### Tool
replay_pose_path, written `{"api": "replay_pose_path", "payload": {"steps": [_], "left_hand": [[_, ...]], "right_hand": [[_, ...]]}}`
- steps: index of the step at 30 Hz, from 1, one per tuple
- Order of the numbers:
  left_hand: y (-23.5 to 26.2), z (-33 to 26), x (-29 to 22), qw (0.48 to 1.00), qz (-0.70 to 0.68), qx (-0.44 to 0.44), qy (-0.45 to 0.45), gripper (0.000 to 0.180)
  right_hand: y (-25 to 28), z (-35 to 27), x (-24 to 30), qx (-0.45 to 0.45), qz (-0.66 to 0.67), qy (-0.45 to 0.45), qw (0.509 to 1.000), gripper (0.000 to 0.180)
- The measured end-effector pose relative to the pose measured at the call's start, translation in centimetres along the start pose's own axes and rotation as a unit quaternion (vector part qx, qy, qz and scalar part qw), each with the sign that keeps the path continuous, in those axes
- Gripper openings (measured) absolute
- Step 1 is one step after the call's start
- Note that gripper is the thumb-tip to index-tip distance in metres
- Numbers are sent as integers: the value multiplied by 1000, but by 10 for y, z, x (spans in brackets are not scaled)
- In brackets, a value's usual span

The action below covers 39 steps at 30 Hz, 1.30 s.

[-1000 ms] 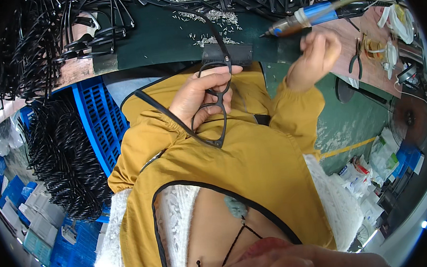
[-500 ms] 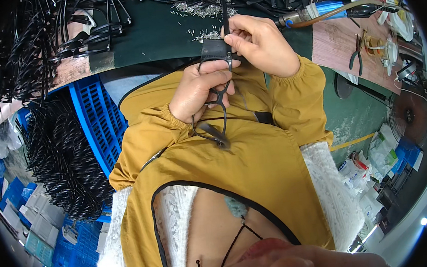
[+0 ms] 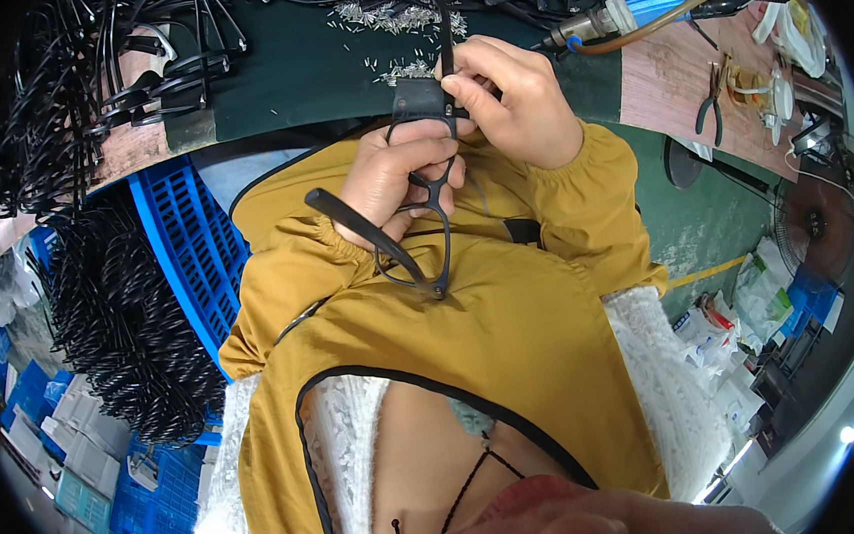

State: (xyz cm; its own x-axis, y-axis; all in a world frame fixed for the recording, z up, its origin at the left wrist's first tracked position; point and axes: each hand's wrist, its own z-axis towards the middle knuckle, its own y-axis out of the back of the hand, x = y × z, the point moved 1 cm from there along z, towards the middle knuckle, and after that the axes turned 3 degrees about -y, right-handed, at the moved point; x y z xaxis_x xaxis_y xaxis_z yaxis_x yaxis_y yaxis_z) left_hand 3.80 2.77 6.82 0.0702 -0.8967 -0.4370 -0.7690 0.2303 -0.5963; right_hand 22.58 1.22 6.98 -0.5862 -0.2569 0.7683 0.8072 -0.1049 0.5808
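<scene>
A black eyeglass frame (image 3: pixel 446 233) hangs over my lap, its front running lengthwise toward the table edge. My left hand (image 3: pixel 392 177) is closed around the upper part of the frame, the thumb lying across it. One temple (image 3: pixel 369 231) sticks out from the lower hinge over my left wrist. At the upper hinge another black temple (image 3: pixel 446 35) points away over the table. My right hand (image 3: pixel 517 104) pinches this temple near the hinge between thumb and forefinger. Just beside the fingers, a small dark block (image 3: pixel 419 98) stands at the table edge. The fingertips partly hide the hinge.
Small metal pins (image 3: pixel 402 15) are heaped on the dark green tabletop (image 3: pixel 306 71). Black frames (image 3: pixel 63 105) pile up at the left, and more fill a blue basket (image 3: pixel 189 241). A blue electric screwdriver (image 3: pixel 648 11) and black pliers (image 3: pixel 709 109) lie at the right.
The lower temple has swung up and left from beside the lower rim to across my left wrist. Both hands and the frame have shifted slightly left in the picture.
</scene>
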Motion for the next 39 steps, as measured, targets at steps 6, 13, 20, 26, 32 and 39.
{"api": "replay_pose_path", "payload": {"steps": [6,13,20,26,32,39], "left_hand": [[2,0,-3,1000,4,-4,10,25],[0,-2,-3,1000,22,5,-7,23],[1,-1,-4,1000,-3,10,2,18],[2,2,-2,1000,-19,-1,9,14],[3,2,-3,1000,-5,7,-11,20],[0,1,-3,1000,-5,13,-15,24]], "right_hand": [[0,-2,0,-13,-16,30,999,11],[-1,4,-5,-3,51,-79,996,10],[0,3,1,-1,-24,17,1000,9],[-3,0,1,-36,-9,33,999,9],[-1,2,0,-11,5,-6,1000,9],[-1,4,-5,-3,18,-14,1000,8]]}}
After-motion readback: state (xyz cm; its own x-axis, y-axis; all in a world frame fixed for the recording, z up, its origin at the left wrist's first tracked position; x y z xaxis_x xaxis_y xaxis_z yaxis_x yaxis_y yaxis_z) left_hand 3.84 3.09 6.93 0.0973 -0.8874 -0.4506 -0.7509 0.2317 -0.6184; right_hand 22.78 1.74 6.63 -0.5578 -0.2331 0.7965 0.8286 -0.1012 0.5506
